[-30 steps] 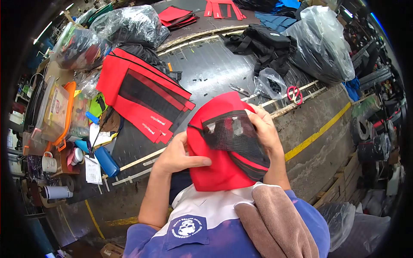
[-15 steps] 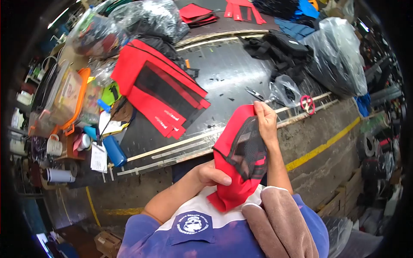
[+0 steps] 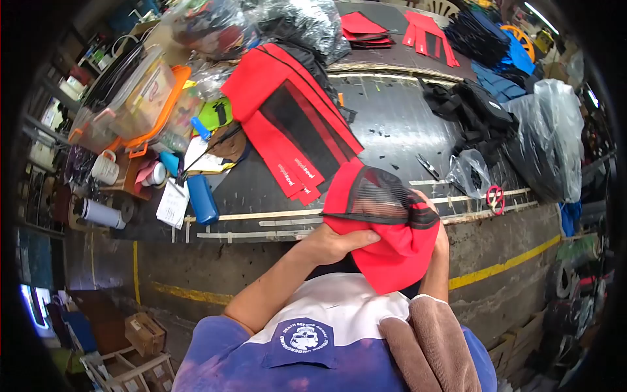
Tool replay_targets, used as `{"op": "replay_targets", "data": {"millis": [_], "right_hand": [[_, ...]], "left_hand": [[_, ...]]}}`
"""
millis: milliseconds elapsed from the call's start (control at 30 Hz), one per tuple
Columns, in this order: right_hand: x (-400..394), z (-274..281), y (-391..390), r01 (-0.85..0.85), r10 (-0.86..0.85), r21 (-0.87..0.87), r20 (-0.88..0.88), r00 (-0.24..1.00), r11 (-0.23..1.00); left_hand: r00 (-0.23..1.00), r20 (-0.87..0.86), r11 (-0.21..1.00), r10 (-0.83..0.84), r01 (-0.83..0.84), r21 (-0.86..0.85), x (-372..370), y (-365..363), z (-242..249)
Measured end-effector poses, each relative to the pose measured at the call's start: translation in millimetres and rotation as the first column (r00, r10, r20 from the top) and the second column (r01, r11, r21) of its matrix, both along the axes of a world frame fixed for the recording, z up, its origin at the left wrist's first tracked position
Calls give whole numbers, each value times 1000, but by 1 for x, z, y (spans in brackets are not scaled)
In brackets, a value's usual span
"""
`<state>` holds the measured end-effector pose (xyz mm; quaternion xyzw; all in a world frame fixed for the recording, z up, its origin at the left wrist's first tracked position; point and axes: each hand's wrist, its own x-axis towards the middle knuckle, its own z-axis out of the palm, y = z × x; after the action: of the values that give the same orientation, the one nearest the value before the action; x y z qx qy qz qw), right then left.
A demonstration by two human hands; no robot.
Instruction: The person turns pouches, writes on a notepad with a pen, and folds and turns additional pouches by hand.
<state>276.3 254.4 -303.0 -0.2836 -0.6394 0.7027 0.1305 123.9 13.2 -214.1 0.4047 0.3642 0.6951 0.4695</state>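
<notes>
I hold a red fabric piece with a black mesh panel (image 3: 398, 251) in front of my chest, bunched and folded so that the mesh faces up. My left hand (image 3: 343, 243) is closed on its left edge, thumb lying on top of the red cloth. My right hand (image 3: 431, 208) grips the right side near the black trim; most of its fingers are hidden behind the cloth. Beyond them, a stack of similar red pieces with mesh and white lettering (image 3: 261, 121) lies on the dark worktable (image 3: 385, 144).
Scissors with pink handles (image 3: 496, 200), a small snipping tool (image 3: 428, 167) and a clear plastic bag (image 3: 469, 175) lie to the right, near black straps (image 3: 477, 111). On the left stand a blue case (image 3: 203, 199), a mug (image 3: 105, 167) and an orange-rimmed plastic bin (image 3: 157, 108).
The red piece has turned and folded over, its mesh now facing up. My right hand has moved lower, around its right side. The view has shifted, so the table appears farther right.
</notes>
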Motion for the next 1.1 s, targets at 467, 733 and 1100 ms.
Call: {"op": "replay_targets", "data": {"millis": [467, 733, 1100], "right_hand": [[-27, -77, 203, 800, -753, 136, -275, 598, 585], [-21, 7, 90, 622, -619, 753, -387, 683, 216], [-49, -31, 9, 267, -252, 874, -174, 952, 406]], "left_hand": [[135, -851, 1, 508, -988, -156, -259, -260, -26], [148, -962, -389, -228, -920, -49, -311, -310, -76], [394, -885, -126, 249, -893, -433, -372, -407, -123]]}}
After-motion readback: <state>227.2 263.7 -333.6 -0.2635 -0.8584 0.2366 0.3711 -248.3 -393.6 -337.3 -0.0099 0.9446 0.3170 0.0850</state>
